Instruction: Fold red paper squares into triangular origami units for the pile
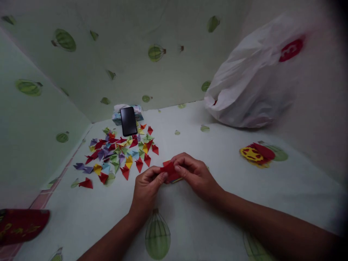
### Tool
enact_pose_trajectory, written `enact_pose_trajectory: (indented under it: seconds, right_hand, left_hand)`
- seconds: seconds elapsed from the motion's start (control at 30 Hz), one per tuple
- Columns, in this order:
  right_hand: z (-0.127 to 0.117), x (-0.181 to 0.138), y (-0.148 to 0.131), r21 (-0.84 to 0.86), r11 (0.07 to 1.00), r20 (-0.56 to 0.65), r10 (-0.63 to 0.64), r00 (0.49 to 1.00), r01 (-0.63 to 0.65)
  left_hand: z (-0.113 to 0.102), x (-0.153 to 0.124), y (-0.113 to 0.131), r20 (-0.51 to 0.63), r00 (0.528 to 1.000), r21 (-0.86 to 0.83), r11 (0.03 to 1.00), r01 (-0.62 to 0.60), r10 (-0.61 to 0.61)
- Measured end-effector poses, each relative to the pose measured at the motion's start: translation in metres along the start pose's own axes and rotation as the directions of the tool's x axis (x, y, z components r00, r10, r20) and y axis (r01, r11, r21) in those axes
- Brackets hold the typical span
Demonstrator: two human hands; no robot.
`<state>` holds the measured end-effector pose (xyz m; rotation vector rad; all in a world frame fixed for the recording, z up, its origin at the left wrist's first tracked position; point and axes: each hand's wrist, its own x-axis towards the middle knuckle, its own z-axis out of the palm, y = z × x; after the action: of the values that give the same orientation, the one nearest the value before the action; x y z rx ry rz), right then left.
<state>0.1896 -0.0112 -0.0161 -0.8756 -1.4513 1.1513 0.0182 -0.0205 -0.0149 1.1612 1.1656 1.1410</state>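
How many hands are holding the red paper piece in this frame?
2. The left hand pinches the red paper piece at its left edge; the right hand holds its right side. No other hand shows.

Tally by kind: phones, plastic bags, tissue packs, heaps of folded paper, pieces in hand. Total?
phone: 1
white plastic bag: 1
tissue pack: 1
heap of folded paper: 1
red paper piece, pinched by left hand and right hand: 1
Total: 5
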Motion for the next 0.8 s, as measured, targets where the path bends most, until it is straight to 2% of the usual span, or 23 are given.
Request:
enact_pose_trajectory:
  seconds: [0.27, 0.57, 0.8]
  right_hand:
    - [0.0006, -0.0003, -0.0037, 0.064, 0.987, 0.035, 0.144, 0.989, -0.146]
    - [0.0022, 0.0007, -0.005, 0.079, 0.986, 0.034, 0.146, 0.989, -0.149]
    - [0.0023, 0.0, -0.0042, 0.043, 0.991, 0.025, 0.122, 0.992, -0.123]
  left_hand:
    - [-0.0013, 0.0002, -0.0005, 0.0, 1.0, 0.045, 0.999, -0.025, 0.025]
    - [0.0012, -0.0007, 0.0004, -0.017, 1.0, -0.008, 1.0, -0.01, 0.01]
    - [0.0009, 0.0, -0.0016, 0.012, 1.0, -0.044, 0.999, 0.011, -0.01]
